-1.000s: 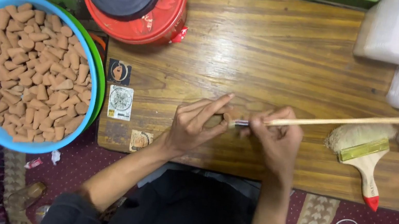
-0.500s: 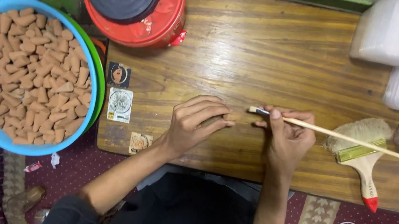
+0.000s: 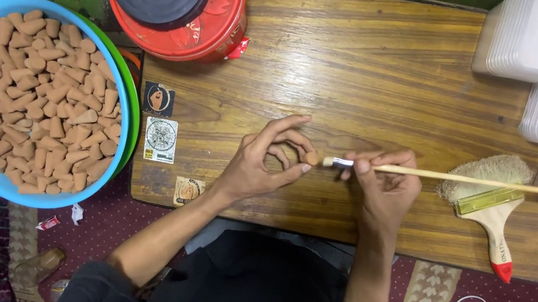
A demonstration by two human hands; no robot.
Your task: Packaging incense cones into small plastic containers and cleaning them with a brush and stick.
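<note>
While hands (image 3: 322, 169) pinch, tan cone (image 3: 311, 158), slender stick (image 3: 461, 179)

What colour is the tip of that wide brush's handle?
Red, on a pale wooden handle; the wide brush shows clearly in the head view.

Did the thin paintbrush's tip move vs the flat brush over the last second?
Yes. The thin paintbrush went from slanted to level, now lying across the flat brush's bristles, its tip meeting the small cone in the left hand.
</note>
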